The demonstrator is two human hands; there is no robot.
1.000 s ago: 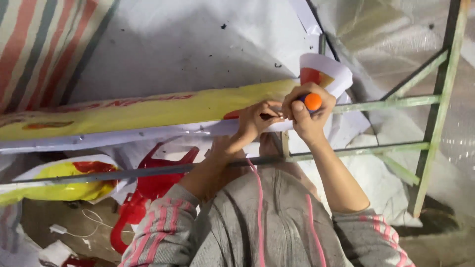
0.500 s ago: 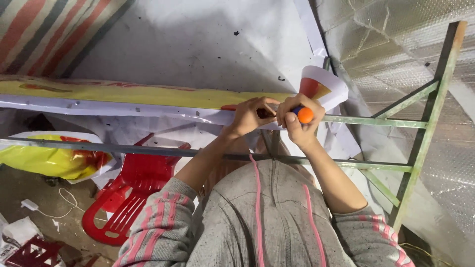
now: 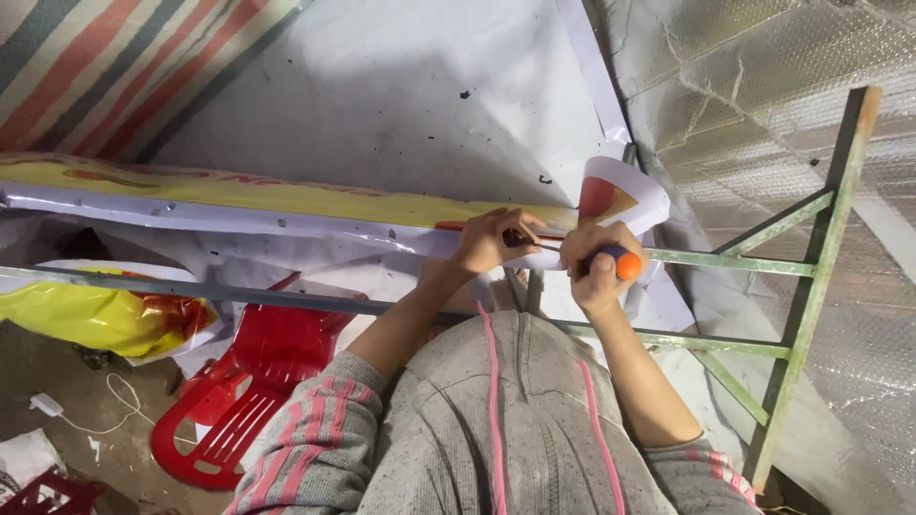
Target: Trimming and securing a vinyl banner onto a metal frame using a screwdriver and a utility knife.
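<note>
Orange marks the butt of the screwdriver (image 3: pixel 611 259), whose dark grip is wrapped in the right hand (image 3: pixel 593 267), fingers curled tight around it; its thin metal shaft runs left toward the left hand (image 3: pixel 489 240). That hand is pinched shut around the far end of the shaft, its fingertips resting on the edge of a long yellow and white banner (image 3: pixel 286 205) that stretches from the left side of the scene to a curled end just above the right hand. Whether the tip bites into a screw cannot be told, since the fingers hide it. Both hands sit close together at the right end of the banner, just above a green metal frame (image 3: pixel 811 277) whose rails and slanted braces run off to the right. A grey bar (image 3: pixel 239 294) passes below the banner on the left. Behind everything hangs a pale sheet (image 3: pixel 401 105), with striped cloth (image 3: pixel 105 67) at the far left and silvery bubble foil (image 3: pixel 763 86) at the right. Lower left, a red plastic chair (image 3: pixel 243 381) stands on the ground beside a yellow bundle (image 3: pixel 95 315) and a white cord (image 3: pixel 86 415). Grey sleeves with pink stripes (image 3: pixel 315 439) cover the forearms near the camera.
</note>
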